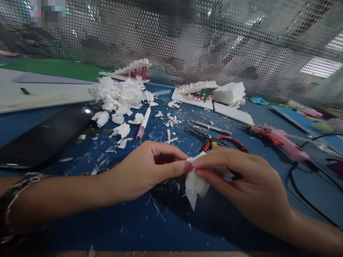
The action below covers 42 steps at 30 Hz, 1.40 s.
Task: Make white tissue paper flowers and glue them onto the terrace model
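Observation:
My left hand (pixel 150 169) pinches the upper edge of a crumpled white tissue (pixel 197 185) between thumb and fingers. From the other side my right hand (pixel 246 182) grips the same tissue, fingertips almost touching those of the left. The loose end of the tissue hangs down below both hands. Just beyond the right hand lie red-handled scissors (pixel 230 140), partly hidden by it, with a slim metal cutter (pixel 211 127) behind them. A white marker with a pink end (pixel 144 123) rests past the left hand, beside a heap of torn tissue pieces (pixel 120 92).
Two small white stair models, one with red posts (pixel 136 69) and one with green posts (pixel 199 93), stand at the back near a perforated metal screen (pixel 160 39). A folded tissue stack (pixel 229 94) sits beside them. At right lie a pink glue gun (pixel 284 142) and black cable (pixel 297 185); at left, a black tray-like object (pixel 48 137).

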Tool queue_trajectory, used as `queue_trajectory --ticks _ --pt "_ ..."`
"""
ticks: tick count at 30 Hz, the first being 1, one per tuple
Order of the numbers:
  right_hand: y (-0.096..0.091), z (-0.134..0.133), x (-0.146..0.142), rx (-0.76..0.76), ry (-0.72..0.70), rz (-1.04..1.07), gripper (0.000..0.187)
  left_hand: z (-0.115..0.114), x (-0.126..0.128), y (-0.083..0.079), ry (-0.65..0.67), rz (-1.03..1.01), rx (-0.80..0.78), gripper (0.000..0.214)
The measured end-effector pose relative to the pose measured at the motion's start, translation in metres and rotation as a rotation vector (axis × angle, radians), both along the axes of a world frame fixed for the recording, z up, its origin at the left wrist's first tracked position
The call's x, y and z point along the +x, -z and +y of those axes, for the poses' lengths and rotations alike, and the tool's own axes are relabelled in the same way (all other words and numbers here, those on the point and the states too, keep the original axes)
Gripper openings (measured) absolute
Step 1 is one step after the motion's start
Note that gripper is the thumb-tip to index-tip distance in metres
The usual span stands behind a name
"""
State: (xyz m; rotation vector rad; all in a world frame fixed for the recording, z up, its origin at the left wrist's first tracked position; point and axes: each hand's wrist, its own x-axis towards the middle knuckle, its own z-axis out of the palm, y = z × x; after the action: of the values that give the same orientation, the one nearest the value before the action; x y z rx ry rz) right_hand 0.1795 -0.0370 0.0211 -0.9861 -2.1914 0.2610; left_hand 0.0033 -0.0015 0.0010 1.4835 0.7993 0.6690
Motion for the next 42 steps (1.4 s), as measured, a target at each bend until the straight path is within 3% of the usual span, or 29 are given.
queue_trajectory --ticks 7,14,19,27,33,42 --pt "-0.004 0.0 0.003 0.089 0.005 -0.098 0.015 0.0 -0.001 0.001 0.019 -0.023 -0.05 0.008" --pt "0.0 -0.002 0.006 0.12 -0.044 -0.221 0.008 -0.003 0.001 0.003 0.03 0.01 -0.002 0.009" --pt "0.003 0.001 0.008 0.113 -0.077 -0.272 0.008 -0.004 0.0 0.003 0.064 0.077 0.084 0.011" --pt "0.006 0.005 0.007 -0.072 -0.068 -0.21 0.007 -0.004 -0.001 0.008 0.033 0.165 0.308 0.014" --pt "0.007 0.004 0.004 0.01 -0.009 -0.16 0.009 -0.007 -0.002 0.006 -0.012 0.225 0.529 0.014" --pt "0.008 0.001 -0.001 0.023 0.016 -0.116 0.012 -0.01 -0.001 0.007 0.008 0.264 0.628 0.009"
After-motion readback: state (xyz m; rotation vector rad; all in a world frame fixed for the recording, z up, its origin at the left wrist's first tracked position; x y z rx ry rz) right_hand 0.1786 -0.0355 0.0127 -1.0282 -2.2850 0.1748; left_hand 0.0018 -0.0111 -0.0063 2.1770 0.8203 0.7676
